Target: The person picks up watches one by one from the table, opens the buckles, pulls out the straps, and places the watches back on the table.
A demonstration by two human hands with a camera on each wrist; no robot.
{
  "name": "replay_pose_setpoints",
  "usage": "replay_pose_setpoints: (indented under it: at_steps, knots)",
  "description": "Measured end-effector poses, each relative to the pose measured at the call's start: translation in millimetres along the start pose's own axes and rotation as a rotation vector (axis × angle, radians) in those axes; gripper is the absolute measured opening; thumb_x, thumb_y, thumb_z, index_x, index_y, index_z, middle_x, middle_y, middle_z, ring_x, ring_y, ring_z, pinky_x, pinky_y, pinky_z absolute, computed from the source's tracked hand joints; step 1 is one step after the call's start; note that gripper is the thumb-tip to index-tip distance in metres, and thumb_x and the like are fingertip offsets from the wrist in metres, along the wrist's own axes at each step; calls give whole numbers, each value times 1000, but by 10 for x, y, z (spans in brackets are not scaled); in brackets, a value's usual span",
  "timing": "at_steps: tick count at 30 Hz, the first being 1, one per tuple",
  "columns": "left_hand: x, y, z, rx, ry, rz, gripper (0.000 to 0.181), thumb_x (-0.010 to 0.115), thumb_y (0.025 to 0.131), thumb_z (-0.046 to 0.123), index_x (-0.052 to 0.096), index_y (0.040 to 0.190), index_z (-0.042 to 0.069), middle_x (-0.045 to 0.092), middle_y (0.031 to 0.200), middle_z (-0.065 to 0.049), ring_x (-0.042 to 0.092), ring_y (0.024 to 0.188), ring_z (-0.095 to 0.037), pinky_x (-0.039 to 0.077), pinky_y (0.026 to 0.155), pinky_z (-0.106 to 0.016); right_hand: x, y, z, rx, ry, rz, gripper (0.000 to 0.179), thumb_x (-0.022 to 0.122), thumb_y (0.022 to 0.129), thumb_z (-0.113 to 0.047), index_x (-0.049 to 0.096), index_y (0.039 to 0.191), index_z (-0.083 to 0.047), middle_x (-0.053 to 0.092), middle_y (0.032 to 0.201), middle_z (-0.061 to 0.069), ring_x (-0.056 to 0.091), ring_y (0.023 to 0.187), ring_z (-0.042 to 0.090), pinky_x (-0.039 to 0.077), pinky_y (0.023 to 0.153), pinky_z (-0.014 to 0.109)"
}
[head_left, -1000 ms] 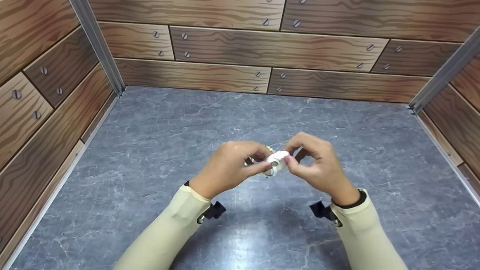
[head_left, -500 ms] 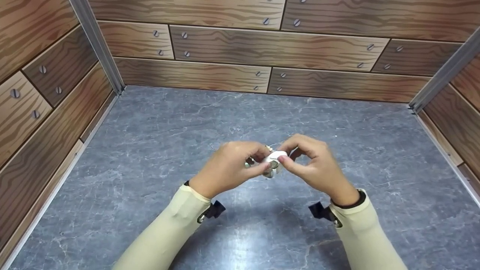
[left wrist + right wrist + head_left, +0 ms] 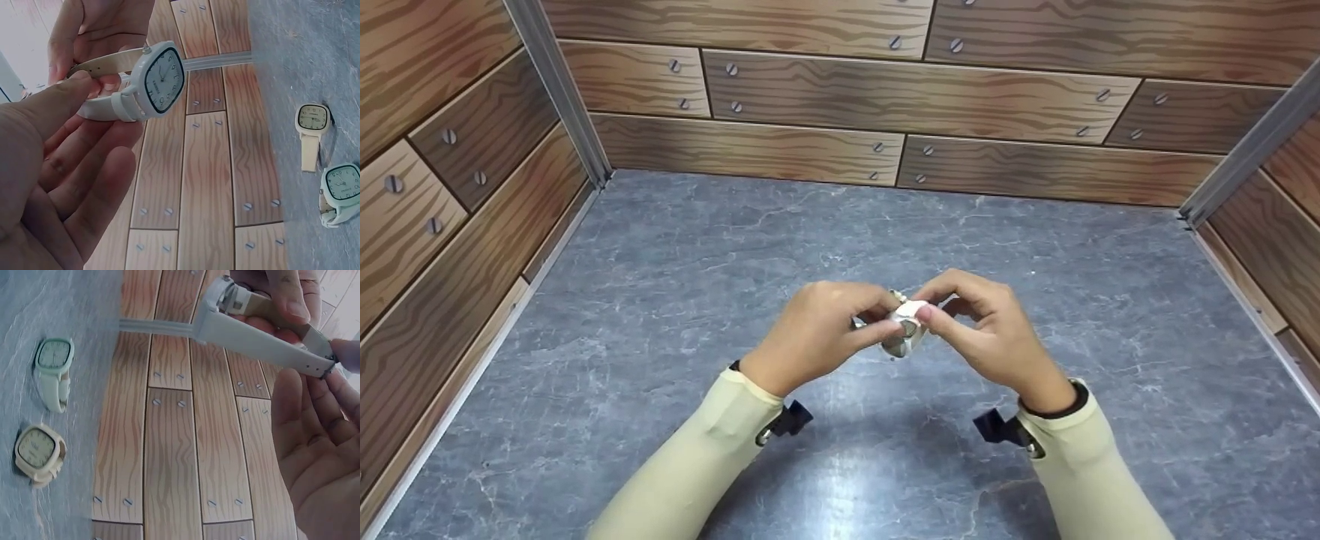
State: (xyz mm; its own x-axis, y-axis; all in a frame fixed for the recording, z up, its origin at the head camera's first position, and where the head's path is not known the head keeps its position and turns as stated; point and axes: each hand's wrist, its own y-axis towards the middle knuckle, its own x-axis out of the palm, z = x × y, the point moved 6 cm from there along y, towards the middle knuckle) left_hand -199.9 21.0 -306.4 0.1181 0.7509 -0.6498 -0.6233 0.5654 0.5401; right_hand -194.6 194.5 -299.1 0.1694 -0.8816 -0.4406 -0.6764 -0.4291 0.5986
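A white wristwatch [image 3: 913, 309] with a squarish, dark-rimmed dial is held up between both hands. My left hand [image 3: 829, 322] pinches its strap between thumb and fingers; in the left wrist view the dial [image 3: 164, 81] faces away from the palm. At the strap's buckle end, seen in the right wrist view, the thumb and fingertips of my right hand [image 3: 315, 455] grip the strap [image 3: 264, 343]. The strap's two halves meet there in a loop. Seen from the head, my right hand [image 3: 990, 330] bends in from the right, and the fingers partly hide the watch.
On the grey marbled tabletop [image 3: 720, 247] lie a cream wristwatch [image 3: 36, 449] and a mint-green wristwatch [image 3: 54, 357], mostly hidden behind the hands in the head view. Wood-patterned walls [image 3: 810, 90] enclose the back and sides.
My right hand has shifted slightly left, closer to my left hand. The white strap between the fingertips has changed its tilt; my left hand stays nearly still.
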Motion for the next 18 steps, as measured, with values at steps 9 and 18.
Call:
replay_pose_setpoints:
  at_steps: [9,18]
  knots:
    - [-10,11,-10,-32,-79,21,14,78,93,24,77,102,13,78,92,7,70,80,2,56,72,-17,17,-23,53,43,247,17,9,59,99,10,65,106,10,68,94,9,64,74,13,56,64,23]
    - [-33,15,-15,-33,-95,18,13,78,92,22,77,101,13,77,92,7,69,80,3,57,72,-18,14,4,25,12,154,1,19,63,95,13,64,114,9,68,94,12,67,77,14,59,68,25]
